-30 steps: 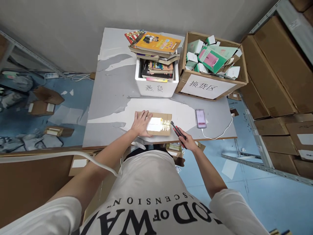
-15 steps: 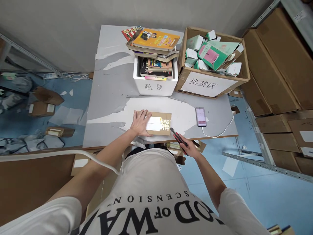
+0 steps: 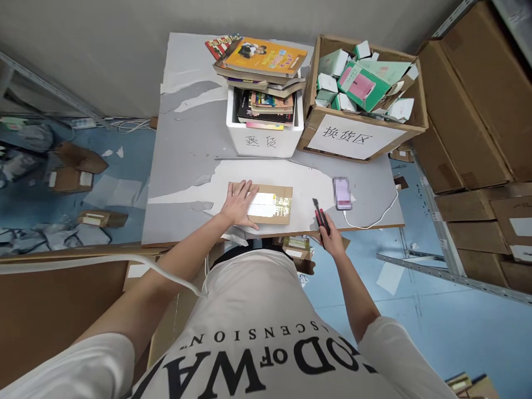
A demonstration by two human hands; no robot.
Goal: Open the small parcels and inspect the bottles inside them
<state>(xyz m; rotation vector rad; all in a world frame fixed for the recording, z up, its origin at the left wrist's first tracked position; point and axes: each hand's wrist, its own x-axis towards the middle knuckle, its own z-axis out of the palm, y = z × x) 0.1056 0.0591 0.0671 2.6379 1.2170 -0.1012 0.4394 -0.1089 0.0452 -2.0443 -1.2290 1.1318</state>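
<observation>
A small brown cardboard box (image 3: 270, 218) lies flat near the table's front edge, with a white label on top and shiny tape at its right end. Over the box's left part my left hand (image 3: 240, 208) rests with fingers spread, pressing on it. My right hand (image 3: 331, 237) is wrapped around a red and black utility knife (image 3: 321, 218). The knife points up and away from me, to the right of the box and apart from it. Just beyond the knife, a phone (image 3: 342, 193) with a white cable lies on the table.
Behind the box stand a white bin (image 3: 266, 143) stacked with books (image 3: 268, 57) and an open carton (image 3: 353, 137) of small green and white boxes. Large cartons (image 3: 474, 100) fill the shelving at right. A white cable (image 3: 166, 271) crosses above my left arm.
My right hand has moved the utility knife right, away from the box's taped end, and turned it more upright in view. My left hand stays on the box.
</observation>
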